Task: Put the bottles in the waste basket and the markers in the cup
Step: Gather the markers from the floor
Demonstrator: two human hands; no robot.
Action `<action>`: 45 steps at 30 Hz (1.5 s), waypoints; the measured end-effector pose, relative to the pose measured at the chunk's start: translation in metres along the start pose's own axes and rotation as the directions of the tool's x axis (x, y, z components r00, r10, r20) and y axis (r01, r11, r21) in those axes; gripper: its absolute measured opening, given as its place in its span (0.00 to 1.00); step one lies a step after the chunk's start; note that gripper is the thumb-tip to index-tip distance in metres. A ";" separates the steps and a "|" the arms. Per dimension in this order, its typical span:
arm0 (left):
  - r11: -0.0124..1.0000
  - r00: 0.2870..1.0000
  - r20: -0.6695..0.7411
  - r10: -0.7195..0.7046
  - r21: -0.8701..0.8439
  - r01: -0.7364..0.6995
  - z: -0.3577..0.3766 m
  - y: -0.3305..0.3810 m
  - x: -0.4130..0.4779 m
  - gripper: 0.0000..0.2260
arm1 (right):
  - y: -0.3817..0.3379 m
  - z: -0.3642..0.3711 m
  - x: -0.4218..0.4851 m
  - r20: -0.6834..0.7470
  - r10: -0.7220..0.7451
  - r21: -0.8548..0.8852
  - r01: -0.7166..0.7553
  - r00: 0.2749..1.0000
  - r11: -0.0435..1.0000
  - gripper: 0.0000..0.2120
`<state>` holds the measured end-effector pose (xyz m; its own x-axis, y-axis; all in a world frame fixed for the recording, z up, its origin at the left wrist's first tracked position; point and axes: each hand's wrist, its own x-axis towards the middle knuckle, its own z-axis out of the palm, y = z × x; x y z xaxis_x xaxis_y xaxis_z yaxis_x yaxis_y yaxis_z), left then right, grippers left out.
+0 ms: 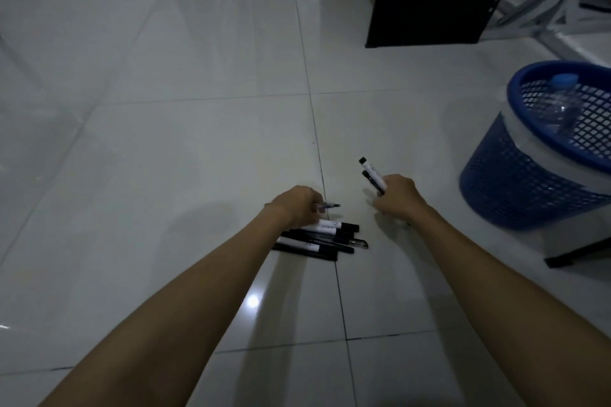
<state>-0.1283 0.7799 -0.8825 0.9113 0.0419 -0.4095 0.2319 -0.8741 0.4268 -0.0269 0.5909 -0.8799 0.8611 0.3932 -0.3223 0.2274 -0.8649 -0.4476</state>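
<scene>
the bottle part of the job looks done or nearly done, since a clear plastic bottle (pixel 562 106) with a blue cap sits inside the blue waste basket (pixel 515 175) on the right, and no other bottle shows on the floor. the step in hand now is picking up the markers. the right hand (pixel 398 195) is closed around two markers (pixel 372 173), which stick up and away out of the fist. the left hand (pixel 296 205) is curled just over the pile of markers (pixel 322 239) lying on the white tile floor (pixel 165 142), and its grip is pinching a thin pen (pixel 327 206) whose tip pokes out to the right. the pile is made of black and white markers lying side by side, right under and next to the left hand, on a dark line between two tiles. the basket is well apart from the pile, off to the right. no cup can be seen anywhere in this view, so i cannot tell where it is. the next move, i think, calls for scooping up more of the pile while keeping the held ones from slipping, then turning to find the cup and dropping the markers in tip or tail first. the markers are round and smooth, so they could roll away if bumped.
</scene>
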 end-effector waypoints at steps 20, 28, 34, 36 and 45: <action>0.907 0.924 -0.159 -0.349 -0.305 0.290 -0.020 -0.038 -0.016 0.16 | -0.046 0.030 -0.016 0.195 -0.217 0.102 0.200 0.956 0.974 0.12; 0.791 0.949 -0.026 -0.314 -0.561 0.246 -0.023 -0.050 -0.031 0.08 | -0.068 0.050 -0.017 0.333 -0.218 -0.206 0.296 0.918 0.933 0.09; 0.871 0.979 -0.043 -0.199 -0.466 0.157 -0.023 -0.041 -0.032 0.06 | -0.058 0.039 -0.013 0.308 -0.141 -0.248 0.222 0.941 0.943 0.13; 0.913 0.991 -0.034 -0.130 -0.393 0.106 -0.022 -0.032 -0.029 0.06 | -0.048 0.026 -0.009 0.302 -0.085 -0.246 0.164 0.949 0.955 0.09; 0.993 0.994 0.081 0.067 0.092 -0.075 0.008 0.015 -0.006 0.11 | 0.011 -0.017 -0.015 0.159 0.127 0.013 -0.130 0.979 0.991 0.14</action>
<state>-0.1333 0.7631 -0.8800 0.8942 -0.0565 -0.4441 0.1308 -0.9158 0.3798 -0.0296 0.5706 -0.8658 0.7993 0.3252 -0.5053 0.1071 -0.9045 -0.4127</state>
